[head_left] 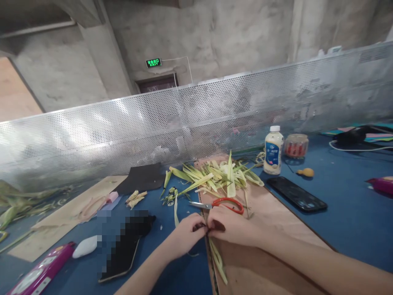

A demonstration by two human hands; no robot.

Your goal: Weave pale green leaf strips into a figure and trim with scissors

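Observation:
My left hand and my right hand meet at the fingertips over the left edge of a brown cardboard sheet. Both are closed in a pinch where a narrow corn husk strip comes out and trails down over the cardboard. The held end is hidden by my fingers. Just beyond my right hand lie scissors with red handles, blades pointing left. Farther back is a heap of pale green corn husks. A small knotted green husk piece rests left of it.
Right of the cardboard are a black phone, a white-capped bottle, a glass jar and a small gourd. To the left lie a purple packet, brown paper and husks. A perforated metal screen borders the back.

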